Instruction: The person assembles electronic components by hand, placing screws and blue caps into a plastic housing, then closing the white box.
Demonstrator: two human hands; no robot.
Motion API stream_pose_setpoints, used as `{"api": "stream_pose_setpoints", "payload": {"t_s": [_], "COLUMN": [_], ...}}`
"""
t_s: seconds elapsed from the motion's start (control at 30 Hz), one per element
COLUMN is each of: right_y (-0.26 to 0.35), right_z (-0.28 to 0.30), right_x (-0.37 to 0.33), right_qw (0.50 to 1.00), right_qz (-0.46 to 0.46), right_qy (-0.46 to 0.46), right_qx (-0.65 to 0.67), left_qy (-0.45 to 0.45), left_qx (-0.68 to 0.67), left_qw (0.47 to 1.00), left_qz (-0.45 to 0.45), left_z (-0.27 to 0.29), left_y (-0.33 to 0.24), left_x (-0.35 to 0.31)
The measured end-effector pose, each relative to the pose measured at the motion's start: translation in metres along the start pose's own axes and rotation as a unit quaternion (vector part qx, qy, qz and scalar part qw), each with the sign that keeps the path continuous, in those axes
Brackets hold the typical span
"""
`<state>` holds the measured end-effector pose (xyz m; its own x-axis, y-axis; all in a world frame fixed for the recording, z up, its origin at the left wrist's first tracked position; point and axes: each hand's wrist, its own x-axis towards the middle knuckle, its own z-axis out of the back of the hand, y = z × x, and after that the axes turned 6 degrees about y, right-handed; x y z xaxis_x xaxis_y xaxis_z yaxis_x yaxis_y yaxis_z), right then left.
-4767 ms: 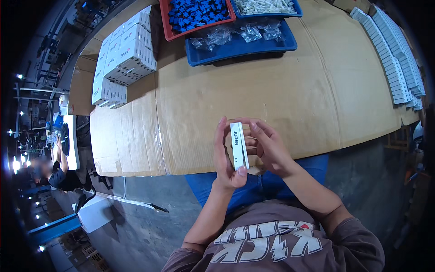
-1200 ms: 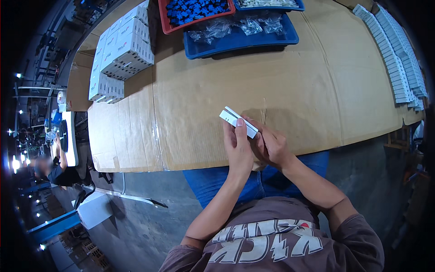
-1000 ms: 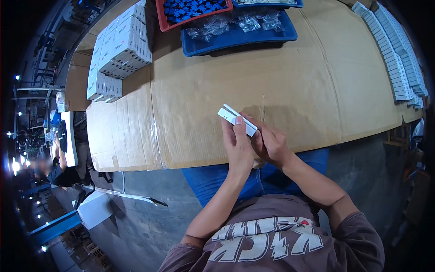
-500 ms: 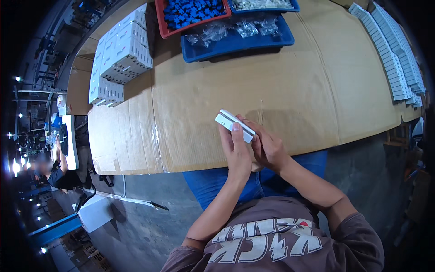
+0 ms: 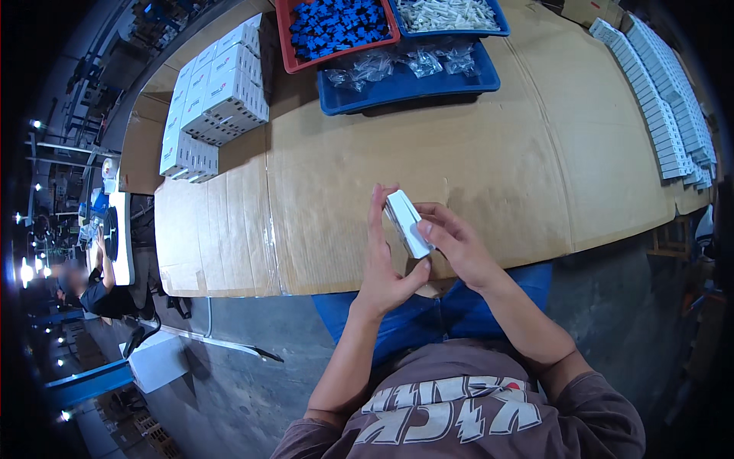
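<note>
A small white rectangular case (image 5: 409, 226) is held up between my two hands, above the near edge of the cardboard-covered table. My right hand (image 5: 466, 249) grips it from the right, its thumb laid on the case's face and its fingers behind. On the other side, my left hand (image 5: 380, 268) spans its length: the fingertips are at the far end and the thumb is by the near end. The case is tilted, with a smooth white face showing. Its left side is partly hidden by my left fingers.
White boxes (image 5: 218, 96) are stacked at the far left. A red tray (image 5: 284, 38) holds blue parts, beside a blue tray (image 5: 451, 33) of white parts. Another blue tray (image 5: 405, 99) holds clear plastic bags. Long rows of white boxes (image 5: 665, 115) stand at right. A person (image 5: 103, 291) sits far left.
The case has been turned from slanting with its slotted edge up to a steeper angle with a smooth face showing. My left thumb has left its face, and the left fingers have spread along it.
</note>
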<state>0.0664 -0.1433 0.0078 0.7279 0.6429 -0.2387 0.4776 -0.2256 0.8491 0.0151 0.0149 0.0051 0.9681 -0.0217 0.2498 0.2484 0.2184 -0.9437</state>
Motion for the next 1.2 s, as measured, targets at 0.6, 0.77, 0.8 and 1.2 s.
{"api": "stream_pose_setpoints", "payload": {"t_s": [0.6, 0.77, 0.8, 1.2], "right_y": [-0.016, -0.023, -0.024, -0.037], "right_z": [-0.039, -0.038, -0.038, -0.036], "right_x": [-0.007, -0.007, -0.007, -0.005], "right_qw": [0.891, 0.876, 0.871, 0.907], "right_qz": [0.307, 0.331, 0.336, 0.313], "right_qy": [-0.009, -0.012, -0.017, -0.022], "right_qx": [-0.335, -0.352, -0.358, -0.281], "left_qy": [-0.189, -0.2, -0.201, -0.183], "left_qx": [-0.291, -0.223, -0.223, -0.21], "left_qw": [0.933, 0.952, 0.952, 0.959], "left_qz": [0.096, 0.057, 0.058, 0.056], "left_z": [-0.018, -0.023, -0.023, -0.029], "left_y": [-0.032, -0.022, -0.022, -0.012], "left_x": [0.0, -0.002, -0.003, 0.002]}}
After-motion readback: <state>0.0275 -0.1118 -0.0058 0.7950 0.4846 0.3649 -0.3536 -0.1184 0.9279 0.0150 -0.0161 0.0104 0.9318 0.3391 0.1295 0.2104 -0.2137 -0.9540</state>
